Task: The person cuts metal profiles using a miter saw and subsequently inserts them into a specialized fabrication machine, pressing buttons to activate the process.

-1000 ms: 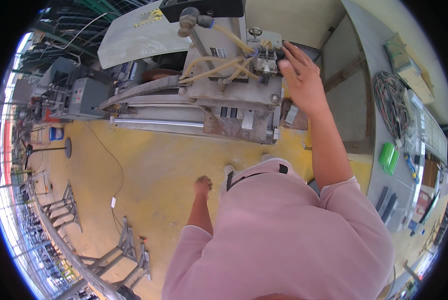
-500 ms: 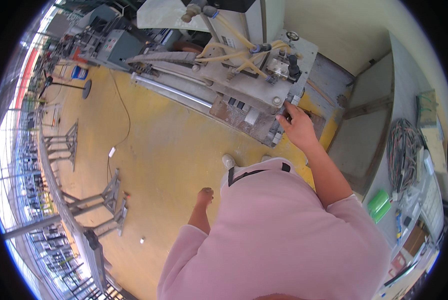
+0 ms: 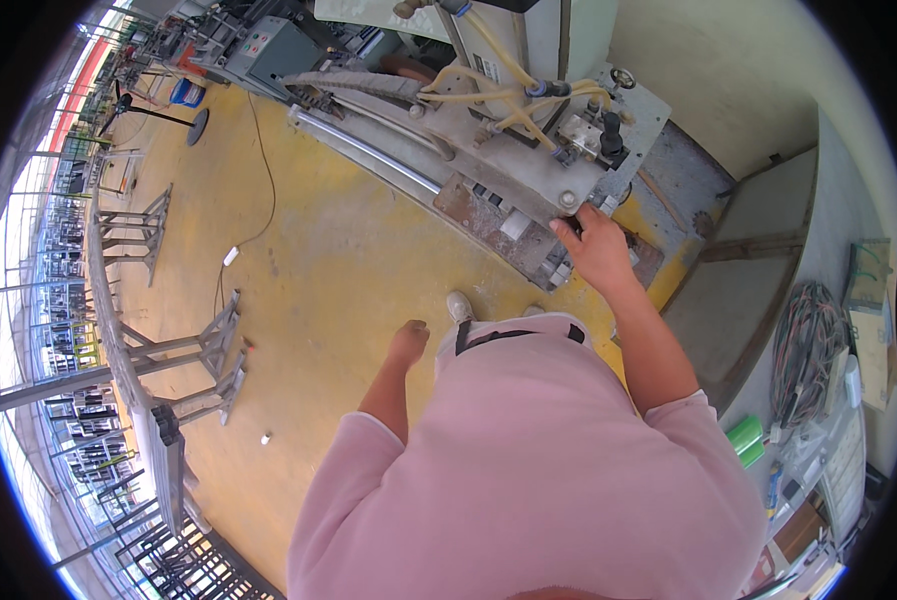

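Note:
My right hand (image 3: 601,249) reaches to the near right corner of a grey metal machine carriage (image 3: 513,170). Its thumb lies apart from the bent fingers, by a bolt on the corner; the fingertips are partly hidden, so what they grip cannot be made out. Under the carriage sits a machine bed (image 3: 465,207) with metal blocks and a small white block (image 3: 515,224). Yellowish hoses (image 3: 503,50) run over the carriage to a valve fitting (image 3: 580,138). My left hand (image 3: 408,342) hangs by my side over the floor, fingers curled, with nothing visible in it.
A long rail (image 3: 368,150) extends left from the carriage toward a grey control box (image 3: 273,48). A cable (image 3: 269,190) crosses the yellow floor (image 3: 338,260). Metal trestles (image 3: 203,350) stand left. At right, a bench holds coiled wires (image 3: 806,345) and a green roll (image 3: 744,440).
The view has shifted, so the machine appears lower and farther right. My right hand stays at the carriage corner, its fingers slightly more bent. My left arm hangs a little farther forward.

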Tool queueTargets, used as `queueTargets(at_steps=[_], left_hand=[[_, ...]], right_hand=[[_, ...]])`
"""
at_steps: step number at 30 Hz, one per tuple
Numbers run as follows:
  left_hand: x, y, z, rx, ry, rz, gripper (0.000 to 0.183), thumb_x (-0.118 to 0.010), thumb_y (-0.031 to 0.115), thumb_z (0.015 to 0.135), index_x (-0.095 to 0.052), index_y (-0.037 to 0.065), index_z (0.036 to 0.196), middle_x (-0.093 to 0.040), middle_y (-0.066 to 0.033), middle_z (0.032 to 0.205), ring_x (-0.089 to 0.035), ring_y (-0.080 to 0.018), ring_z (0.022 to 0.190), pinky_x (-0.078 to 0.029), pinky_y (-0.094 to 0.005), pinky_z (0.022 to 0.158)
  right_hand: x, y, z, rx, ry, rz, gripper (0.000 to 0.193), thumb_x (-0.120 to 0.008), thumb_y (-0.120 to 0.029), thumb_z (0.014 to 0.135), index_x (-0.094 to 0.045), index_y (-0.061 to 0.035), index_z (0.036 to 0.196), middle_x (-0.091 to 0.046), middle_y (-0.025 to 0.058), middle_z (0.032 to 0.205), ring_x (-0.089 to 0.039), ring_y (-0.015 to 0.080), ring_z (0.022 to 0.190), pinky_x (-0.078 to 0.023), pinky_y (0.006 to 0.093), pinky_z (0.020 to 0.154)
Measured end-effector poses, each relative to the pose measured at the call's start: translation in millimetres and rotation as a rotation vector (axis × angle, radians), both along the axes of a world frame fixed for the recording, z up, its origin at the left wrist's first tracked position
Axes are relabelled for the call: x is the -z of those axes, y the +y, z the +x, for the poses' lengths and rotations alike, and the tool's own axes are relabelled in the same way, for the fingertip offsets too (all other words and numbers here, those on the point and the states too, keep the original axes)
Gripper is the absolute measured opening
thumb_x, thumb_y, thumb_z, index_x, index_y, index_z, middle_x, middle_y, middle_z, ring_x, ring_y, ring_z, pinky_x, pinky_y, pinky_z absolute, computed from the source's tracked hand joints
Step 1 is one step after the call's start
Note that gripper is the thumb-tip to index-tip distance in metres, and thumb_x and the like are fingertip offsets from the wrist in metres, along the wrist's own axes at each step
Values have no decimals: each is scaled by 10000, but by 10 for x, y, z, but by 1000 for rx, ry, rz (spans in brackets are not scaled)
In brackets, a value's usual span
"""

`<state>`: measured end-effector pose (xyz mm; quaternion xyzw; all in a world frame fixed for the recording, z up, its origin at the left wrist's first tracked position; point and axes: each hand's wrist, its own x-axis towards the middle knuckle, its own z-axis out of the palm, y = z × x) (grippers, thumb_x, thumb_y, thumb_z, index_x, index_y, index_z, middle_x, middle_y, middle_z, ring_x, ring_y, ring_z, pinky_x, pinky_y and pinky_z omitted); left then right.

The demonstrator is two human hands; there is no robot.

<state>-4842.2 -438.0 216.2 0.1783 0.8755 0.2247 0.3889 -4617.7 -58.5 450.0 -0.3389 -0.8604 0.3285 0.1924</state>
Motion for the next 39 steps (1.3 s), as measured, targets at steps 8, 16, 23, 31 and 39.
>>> queueTargets(at_steps=[8, 16, 23, 31, 39], left_hand=[[-235, 79, 1, 36, -3, -97, 390, -549, 348, 920, -667, 55, 1149, -676, -219, 1123, -619, -395, 1101, -488, -438, 929], [-380, 92, -166, 256, 155, -101, 432, -497, 356, 931, -679, 21, 1135, -641, -213, 1222, -584, -384, 1166, -469, -453, 976], [-774, 264, -48, 86, 193, -15, 471, -478, 393, 940, -678, 4, 1112, -650, -220, 1194, -601, -406, 1115, -468, -469, 964], [-545, -73, 151, 48, 206, 0, 480, -522, 435, 920, -677, 37, 1140, -670, -240, 1129, -634, -402, 1055, -496, -472, 922], [104, -1035, 314, -191, 109, -196, 498, -493, 427, 927, -693, 4, 1097, -662, -242, 1147, -612, -417, 1089, -481, -487, 940]], right_hand=[[165, 58, -97, -2, -76, 146, 442, -611, -392, 932, -597, 50, 912, -658, 244, 870, -641, 425, 822, -512, 487, 720], [347, 90, -183, 64, -151, 185, 478, -618, -415, 917, -619, 60, 866, -659, 273, 817, -656, 440, 813, -523, 499, 723], [110, -4, -227, 57, -146, 178, 428, -638, -373, 912, -637, 52, 865, -666, 284, 853, -646, 464, 832, -500, 519, 741], [-67, -106, -149, 29, -106, 194, 413, -617, -349, 925, -652, 58, 859, -672, 275, 862, -647, 458, 842, -500, 511, 741], [-157, -274, -229, 32, -113, 148, 389, -639, -314, 915, -647, 75, 905, -668, 293, 884, -639, 477, 872, -489, 514, 749]])
